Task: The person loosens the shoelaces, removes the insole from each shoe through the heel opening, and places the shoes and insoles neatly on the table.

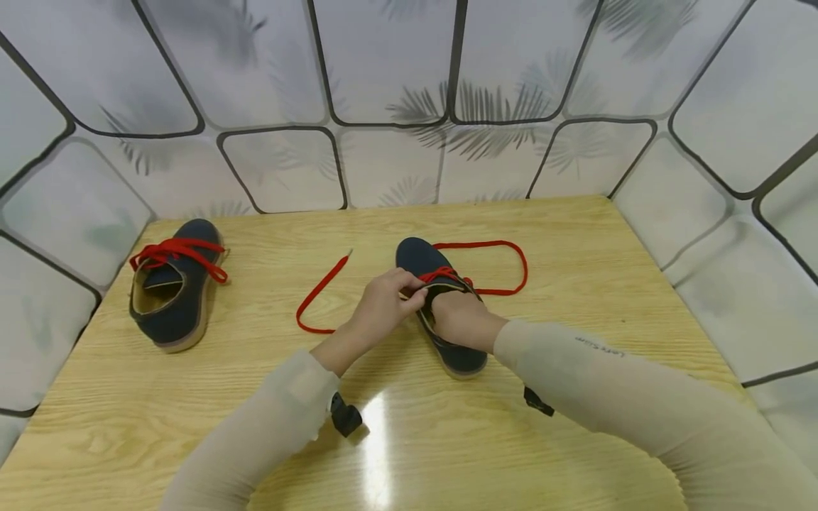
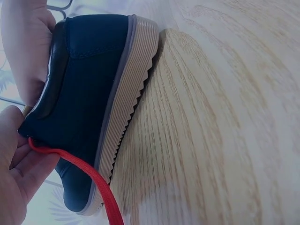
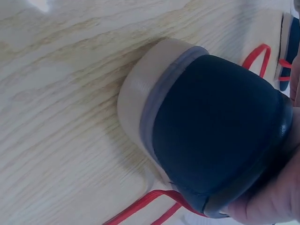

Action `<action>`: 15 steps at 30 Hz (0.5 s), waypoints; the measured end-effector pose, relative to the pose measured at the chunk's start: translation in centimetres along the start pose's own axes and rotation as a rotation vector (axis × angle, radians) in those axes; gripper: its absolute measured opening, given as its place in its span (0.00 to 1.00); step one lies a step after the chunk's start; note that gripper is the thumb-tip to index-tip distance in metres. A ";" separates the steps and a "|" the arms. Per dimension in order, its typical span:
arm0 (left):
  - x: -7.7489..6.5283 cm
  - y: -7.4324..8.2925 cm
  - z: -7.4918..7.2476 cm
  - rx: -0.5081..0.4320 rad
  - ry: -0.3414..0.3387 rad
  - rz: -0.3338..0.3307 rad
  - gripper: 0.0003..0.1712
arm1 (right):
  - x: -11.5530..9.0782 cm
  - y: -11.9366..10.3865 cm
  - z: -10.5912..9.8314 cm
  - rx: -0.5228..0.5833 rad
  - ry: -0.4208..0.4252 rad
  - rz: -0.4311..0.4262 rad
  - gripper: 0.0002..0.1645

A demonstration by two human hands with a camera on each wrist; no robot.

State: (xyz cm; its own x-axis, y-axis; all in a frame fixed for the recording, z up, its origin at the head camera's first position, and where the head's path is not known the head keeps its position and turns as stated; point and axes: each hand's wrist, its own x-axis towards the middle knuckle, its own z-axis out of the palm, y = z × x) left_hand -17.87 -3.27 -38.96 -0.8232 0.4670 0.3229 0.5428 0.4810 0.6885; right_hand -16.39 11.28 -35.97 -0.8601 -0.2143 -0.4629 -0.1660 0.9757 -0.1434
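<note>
A dark navy shoe (image 1: 461, 360) with a pale ridged sole stands on the wooden table, its toe pointing away. My left hand (image 1: 380, 305) pinches the edge of its eyelet flap between thumb and fingers, right where a red shoelace (image 2: 91, 172) comes out. My right hand (image 1: 463, 318) reaches down into the shoe's opening, its fingers hidden inside; whether they hold anything I cannot tell. In the right wrist view the shoe's heel (image 3: 211, 126) fills the middle, with part of the right hand (image 3: 274, 199) at the collar.
Another navy shoe (image 1: 167, 323) with a tied red lace (image 1: 182, 246) stands at the table's left. One loose lace end lies on the wooden table (image 1: 268, 397) left of the worked shoe; a lace loop curves to its right. Patterned fabric walls (image 1: 396, 170) border the table's back and sides.
</note>
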 end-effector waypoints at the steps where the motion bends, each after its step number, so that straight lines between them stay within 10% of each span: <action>1: 0.1 0.0 0.1 0.002 0.000 0.006 0.06 | 0.0 -0.1 0.0 -0.013 0.001 0.025 0.15; 5: 0.5 0.0 0.4 0.014 -0.001 0.018 0.06 | -0.5 -0.6 0.1 -0.168 0.014 0.098 0.08; 9: 0.8 0.1 0.8 0.023 -0.009 0.027 0.05 | -1.8 -0.7 -0.3 -0.336 0.042 -0.019 0.09; 15: 0.3 0.1 0.8 0.049 0.019 0.098 0.04 | -2.0 -1.1 -1.7 -0.299 -0.180 -0.033 0.05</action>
State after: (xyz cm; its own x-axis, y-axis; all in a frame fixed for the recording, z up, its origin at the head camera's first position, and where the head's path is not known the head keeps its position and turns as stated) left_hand -17.93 -2.51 -39.32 -0.7684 0.4996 0.3999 0.6281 0.4692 0.6207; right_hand -15.29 10.71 -33.44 -0.7574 -0.2246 -0.6131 -0.3490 0.9328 0.0895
